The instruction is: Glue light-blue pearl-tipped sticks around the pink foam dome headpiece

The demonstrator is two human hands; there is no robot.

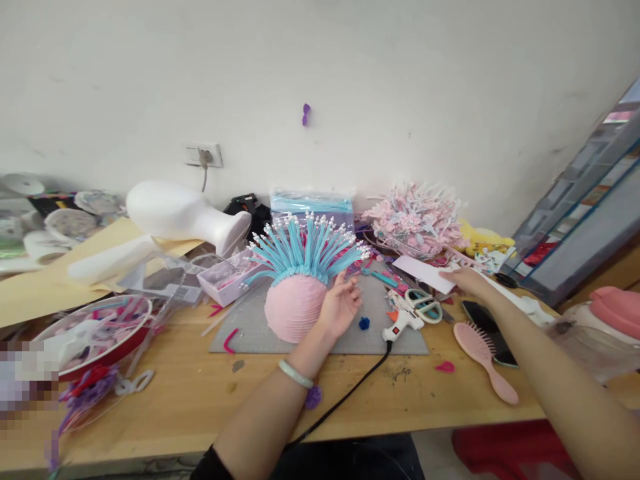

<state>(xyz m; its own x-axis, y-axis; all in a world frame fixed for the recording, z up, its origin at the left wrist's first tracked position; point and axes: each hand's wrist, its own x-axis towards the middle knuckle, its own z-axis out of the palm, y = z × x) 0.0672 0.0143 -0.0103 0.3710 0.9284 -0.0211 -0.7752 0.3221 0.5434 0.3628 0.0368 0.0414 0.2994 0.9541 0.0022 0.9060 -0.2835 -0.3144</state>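
Observation:
A pink dome (293, 308) topped with a fan of blue pearl-tipped spikes (305, 250) stands on a grey cutting mat (250, 337). My left hand (341, 304) rests against the dome's right side, fingers loosely curled and apart, holding nothing; a pale bangle sits on its wrist. My right hand (463, 279) reaches far right and lies on a white strip of paper (425, 273), its fingers mostly hidden. A white glue gun (403, 325) and scissors (424, 305) lie between the two hands.
A pink hairbrush (483, 360) and a dark phone (487, 323) lie at the right. A pink spiky headpiece (417, 217) sits at the back, a white foam head (183, 215) at the left. A red-rimmed bowl (93, 333) holds scraps. The glue gun's black cord (345, 393) crosses the table edge.

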